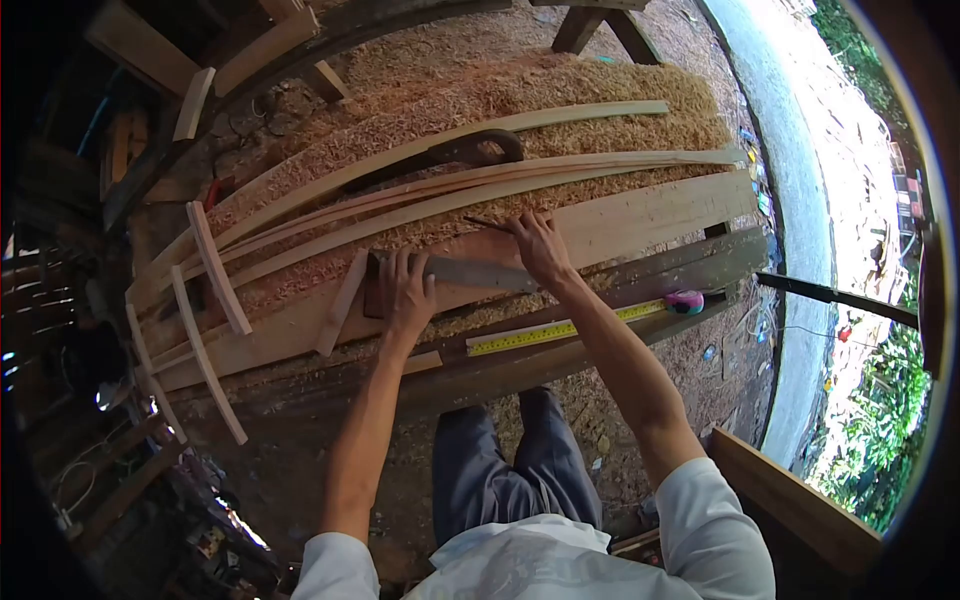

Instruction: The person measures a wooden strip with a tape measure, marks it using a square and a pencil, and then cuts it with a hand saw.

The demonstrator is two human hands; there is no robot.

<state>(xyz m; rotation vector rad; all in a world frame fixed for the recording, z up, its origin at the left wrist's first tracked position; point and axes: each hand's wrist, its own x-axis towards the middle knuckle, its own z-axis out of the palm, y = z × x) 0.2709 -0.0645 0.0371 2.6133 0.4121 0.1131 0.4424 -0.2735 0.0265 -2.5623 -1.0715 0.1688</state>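
Observation:
A wide pale plank (650, 215) lies lengthwise on the bench in front of me. Across it rests a try square with a metal blade (480, 273) and a dark stock. My left hand (405, 295) grips the square near its stock, fingers bent over it. Pinched in the fingers of my right hand (543, 250) is a thin dark pencil (487, 223), held above the plank near the far end of the blade. A short wood strip (343, 303) lies on the plank just left of my left hand.
A pink tape measure (685, 301) lies nearer me, its yellow tape (520, 341) pulled out. Beyond the plank, a handsaw's dark handle (480, 148) and long curved strips (600, 112) rest on wood shavings (640, 85). Several short strips (215, 265) cross the left end.

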